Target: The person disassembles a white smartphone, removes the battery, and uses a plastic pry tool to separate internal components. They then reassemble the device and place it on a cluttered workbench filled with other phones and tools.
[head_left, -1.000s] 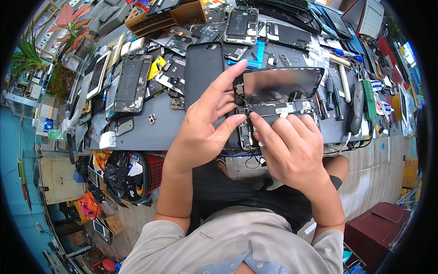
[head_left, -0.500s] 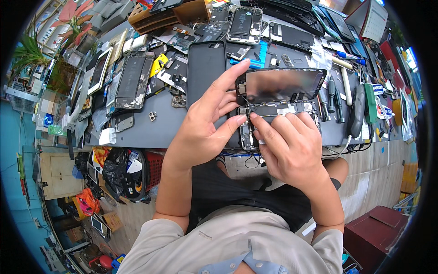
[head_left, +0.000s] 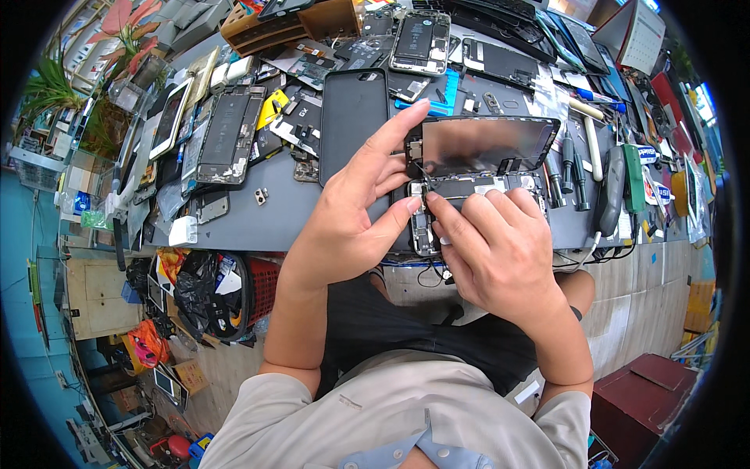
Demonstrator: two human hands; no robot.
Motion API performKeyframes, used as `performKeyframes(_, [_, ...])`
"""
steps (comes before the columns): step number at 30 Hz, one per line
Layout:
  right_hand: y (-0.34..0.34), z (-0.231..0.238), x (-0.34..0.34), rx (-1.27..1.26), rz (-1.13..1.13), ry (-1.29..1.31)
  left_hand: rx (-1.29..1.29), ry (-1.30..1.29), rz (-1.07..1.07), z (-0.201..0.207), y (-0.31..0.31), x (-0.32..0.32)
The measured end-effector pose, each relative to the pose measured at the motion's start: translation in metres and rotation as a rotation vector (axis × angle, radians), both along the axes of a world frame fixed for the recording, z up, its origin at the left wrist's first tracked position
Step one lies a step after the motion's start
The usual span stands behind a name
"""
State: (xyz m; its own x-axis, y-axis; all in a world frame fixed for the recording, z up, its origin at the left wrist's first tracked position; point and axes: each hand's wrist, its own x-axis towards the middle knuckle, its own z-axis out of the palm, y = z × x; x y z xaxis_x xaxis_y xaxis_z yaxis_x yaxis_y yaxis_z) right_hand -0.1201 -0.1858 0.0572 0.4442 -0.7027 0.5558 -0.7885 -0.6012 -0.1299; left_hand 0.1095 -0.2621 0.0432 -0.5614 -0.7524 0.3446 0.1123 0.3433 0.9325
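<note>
An opened smartphone lies at the desk's front edge, its body point(head_left: 423, 227) flat with the inner parts showing. Its screen panel point(head_left: 486, 146) is tilted up along the far side, with a thin strip between panel and body at the left. My left hand point(head_left: 355, 195) is around the phone's left side: the thumb rests on the body's upper left corner, the index finger stretches up past the panel, and the other fingers go behind its edge. My right hand point(head_left: 496, 246) is over the body, fingers curled, index fingertip pressed on the inner parts near my left thumb. Whatever it pinches is hidden.
Left of the phone stand a black phone case point(head_left: 354, 117) and a dismantled phone point(head_left: 229, 137). Screwdrivers point(head_left: 580, 176) and a green-and-grey tool point(head_left: 625, 176) lie to the right. Loose phone parts crowd the back. Below the desk is a red basket point(head_left: 263, 285) with black bags.
Both hands keep nearly the same place; the right hand's fingers shift very slightly over the phone body. The phone and its raised panel look unmoved.
</note>
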Motion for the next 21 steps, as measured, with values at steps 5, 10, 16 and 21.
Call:
performKeyframes(5, [-0.0004, 0.0017, 0.0001, -0.020, -0.009, 0.055, -0.012, -0.012, 0.007, 0.0010, 0.0003, 0.0000])
performKeyframes(10, [0.0017, 0.0031, -0.0005, -0.029, -0.006, 0.051, -0.013, -0.001, 0.000, 0.0011, 0.0005, -0.0003])
performKeyframes(16, [0.0029, 0.0034, -0.0008, -0.023, 0.020, 0.029, -0.046, -0.007, 0.008, 0.0008, 0.0004, 0.0000])
performKeyframes(21, [0.0034, 0.0057, -0.0001, -0.006, 0.028, 0.061, -0.032, 0.006, 0.008, 0.0008, 0.0052, -0.0010])
